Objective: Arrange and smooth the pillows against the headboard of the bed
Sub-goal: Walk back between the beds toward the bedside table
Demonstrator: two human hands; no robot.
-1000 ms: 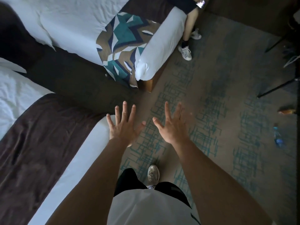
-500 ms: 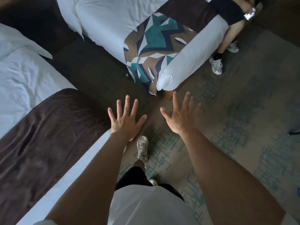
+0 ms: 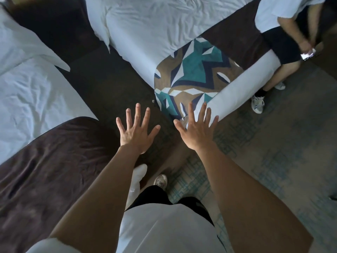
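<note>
- In the gap between two beds, mid-frame: left hand (image 3: 135, 132) – back up, fingers straight and spread, holding nothing, over the dark floor just beside the near bed's foot corner.
- Right hand (image 3: 196, 130) – likewise flat and splayed, empty; its fingertips overlap the far bed's corner in this view, and whether they touch it cannot be told.
- Near bed (image 3: 36, 99), at left: rumpled white sheet, with a brown runner (image 3: 54, 161) across the foot end.
- Pillow (image 3: 25, 44), or what appears to be one: white, at the upper left on the near bed, one pointed corner overhanging the bed's side; well apart from both hands.
- Far bed (image 3: 145, 24), top centre: creased white bedding, with a patterned runner (image 3: 197, 73) in teal, navy, tan and white draped over its side.
- Carpet (image 3: 273, 161): grey-brown with teal crosshatch.
- Second person (image 3: 280, 42), upper right, at the far bed's end, holding a phone (image 3: 308, 55).
- Wearer's shoe (image 3: 160, 180), below the hands.
</note>
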